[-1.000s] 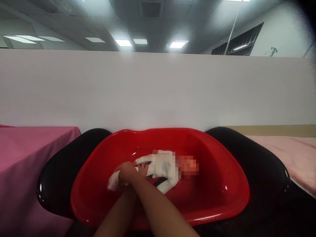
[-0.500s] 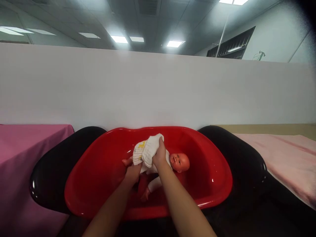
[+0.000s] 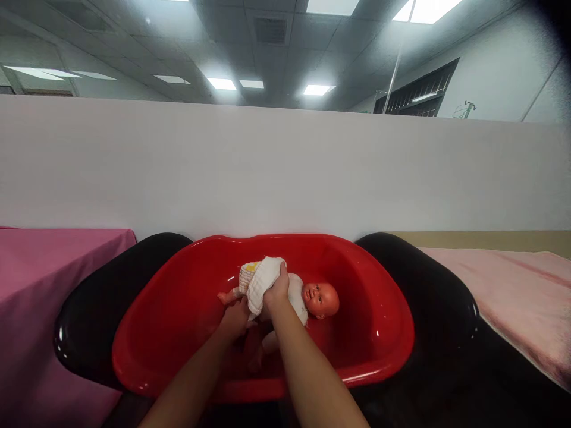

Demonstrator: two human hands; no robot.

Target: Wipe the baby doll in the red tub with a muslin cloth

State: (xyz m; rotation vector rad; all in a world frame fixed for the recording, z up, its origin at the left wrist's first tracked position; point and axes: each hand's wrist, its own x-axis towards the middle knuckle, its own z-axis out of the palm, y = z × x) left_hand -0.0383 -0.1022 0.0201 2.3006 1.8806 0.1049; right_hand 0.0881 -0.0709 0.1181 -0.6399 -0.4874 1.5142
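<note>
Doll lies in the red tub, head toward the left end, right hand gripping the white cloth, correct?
No: the head camera shows the doll's head toward the right end. The doll does lie in the red tub, right hand gripping the white cloth.

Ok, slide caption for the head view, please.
Right hand holds a white yellow-printed cloth over a white-clothed baby doll in a glossy red tub.

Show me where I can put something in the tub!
The tub looks bare between the left hand and left rim, and between the doll and right rim. The middle is crowded: doll, white cloth, left hand, right hand.
</note>
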